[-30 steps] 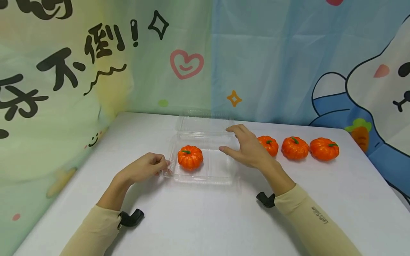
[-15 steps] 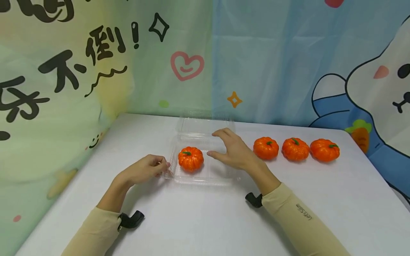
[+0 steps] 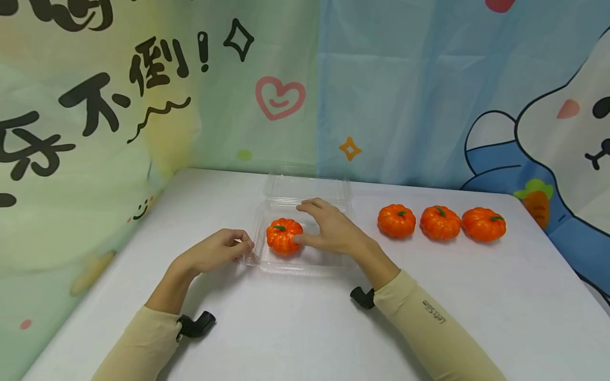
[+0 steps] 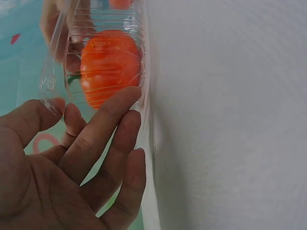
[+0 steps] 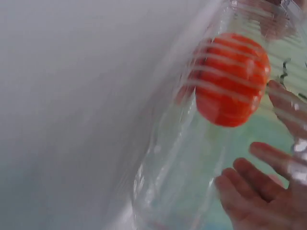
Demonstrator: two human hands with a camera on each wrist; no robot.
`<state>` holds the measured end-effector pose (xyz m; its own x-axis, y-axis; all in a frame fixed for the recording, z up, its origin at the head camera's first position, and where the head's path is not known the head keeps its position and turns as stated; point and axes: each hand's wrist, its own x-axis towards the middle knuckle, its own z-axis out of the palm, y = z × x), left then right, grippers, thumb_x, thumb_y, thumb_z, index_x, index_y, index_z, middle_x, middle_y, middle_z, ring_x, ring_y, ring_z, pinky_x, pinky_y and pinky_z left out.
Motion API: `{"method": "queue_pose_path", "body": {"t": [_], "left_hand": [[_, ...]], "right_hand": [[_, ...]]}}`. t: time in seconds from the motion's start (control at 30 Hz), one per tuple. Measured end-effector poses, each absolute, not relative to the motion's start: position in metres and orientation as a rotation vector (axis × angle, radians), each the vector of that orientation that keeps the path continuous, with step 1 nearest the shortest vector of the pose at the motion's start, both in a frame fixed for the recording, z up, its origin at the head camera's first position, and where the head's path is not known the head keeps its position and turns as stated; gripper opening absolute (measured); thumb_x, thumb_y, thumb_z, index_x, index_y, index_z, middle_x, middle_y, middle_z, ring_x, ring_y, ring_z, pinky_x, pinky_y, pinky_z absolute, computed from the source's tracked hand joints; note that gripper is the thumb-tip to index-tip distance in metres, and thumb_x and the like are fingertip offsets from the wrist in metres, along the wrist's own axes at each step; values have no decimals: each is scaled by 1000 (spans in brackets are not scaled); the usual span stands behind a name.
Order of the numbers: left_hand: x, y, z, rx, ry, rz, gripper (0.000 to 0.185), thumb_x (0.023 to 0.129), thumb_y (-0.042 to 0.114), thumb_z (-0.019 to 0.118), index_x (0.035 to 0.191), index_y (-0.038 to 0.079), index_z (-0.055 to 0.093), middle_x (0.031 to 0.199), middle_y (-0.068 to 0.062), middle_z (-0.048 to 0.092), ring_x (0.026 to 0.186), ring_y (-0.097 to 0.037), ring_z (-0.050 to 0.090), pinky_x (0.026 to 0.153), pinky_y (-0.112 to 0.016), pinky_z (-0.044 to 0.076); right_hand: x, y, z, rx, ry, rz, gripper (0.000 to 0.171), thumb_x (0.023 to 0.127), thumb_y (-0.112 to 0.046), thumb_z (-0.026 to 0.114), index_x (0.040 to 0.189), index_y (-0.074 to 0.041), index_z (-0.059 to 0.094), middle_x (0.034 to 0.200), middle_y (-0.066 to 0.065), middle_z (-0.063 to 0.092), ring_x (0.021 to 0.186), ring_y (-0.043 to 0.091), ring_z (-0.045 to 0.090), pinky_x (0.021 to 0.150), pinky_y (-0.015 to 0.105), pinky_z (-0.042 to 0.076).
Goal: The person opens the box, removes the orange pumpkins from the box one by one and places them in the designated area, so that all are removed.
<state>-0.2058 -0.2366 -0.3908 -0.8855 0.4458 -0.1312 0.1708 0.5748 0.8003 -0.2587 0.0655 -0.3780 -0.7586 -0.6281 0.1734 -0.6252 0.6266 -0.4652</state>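
A clear plastic clamshell container (image 3: 305, 269) lies on the table with its lid (image 3: 307, 186) folded back. One small orange pumpkin (image 3: 282, 238) with a green stem sits in its left part. My left hand (image 3: 220, 250) pinches the container's left rim between thumb and index finger, and in the left wrist view its other fingers rest along the ribbed wall (image 4: 103, 21). Over the tray hovers my right hand (image 3: 333, 230), fingers spread, its thumb tip overlapping the pumpkin's right side in the head view. The right wrist view shows that hand (image 5: 261, 187) through the plastic, apart from the pumpkin (image 5: 232, 79).
Three more orange pumpkins stand in a row on the white table (image 3: 305, 328) right of the container: a near one (image 3: 396, 220), a middle one (image 3: 440, 223) and a far-right one (image 3: 483, 224). A printed cloth backdrop (image 3: 395, 95) hangs behind the table's back edge.
My right hand has moved left across the tray, from its right side to beside the pumpkin, uncovering the nearest pumpkin of the row. The left hand stays at the container's rim.
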Motion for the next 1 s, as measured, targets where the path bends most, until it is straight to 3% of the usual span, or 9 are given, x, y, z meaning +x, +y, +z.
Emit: {"method": "queue_pose_path", "body": {"t": [0.23, 0.43, 0.73, 1.0], "left_hand": [[-206, -234, -391, 493, 2480, 1218, 21, 104, 24, 56, 95, 9, 68, 84, -6, 65, 78, -18, 52, 70, -26, 43], [-205, -234, -390, 481, 2474, 1222, 21, 104, 24, 57, 95, 8, 68, 84, -6, 65, 78, -19, 52, 70, -26, 43], [-205, -234, -390, 468, 2489, 1205, 21, 104, 25, 57, 96, 9, 69, 84, -1, 65, 81, -20, 54, 71, -27, 45], [-205, -235, -390, 464, 2497, 1195, 22, 104, 25, 57, 94, 9, 67, 83, -3, 64, 83, -21, 54, 74, -30, 46]], "right_hand": [[-257, 57, -382, -1107, 2785, -727, 74, 90, -42, 77, 147, 0, 52, 154, 17, 46, 142, 37, 46, 116, 50, 37], [-256, 53, -383, -1102, 2765, -710, 66, 90, -42, 77, 142, -5, 58, 153, 17, 47, 141, 36, 47, 116, 50, 38], [-256, 48, -384, -1178, 2629, -801, 58, 88, -33, 82, 132, -10, 53, 133, 8, 66, 127, 25, 61, 110, 41, 45], [-254, 48, -386, -1249, 2624, -862, 64, 87, -28, 84, 139, -9, 50, 133, 7, 58, 122, 23, 59, 105, 38, 49]]}}
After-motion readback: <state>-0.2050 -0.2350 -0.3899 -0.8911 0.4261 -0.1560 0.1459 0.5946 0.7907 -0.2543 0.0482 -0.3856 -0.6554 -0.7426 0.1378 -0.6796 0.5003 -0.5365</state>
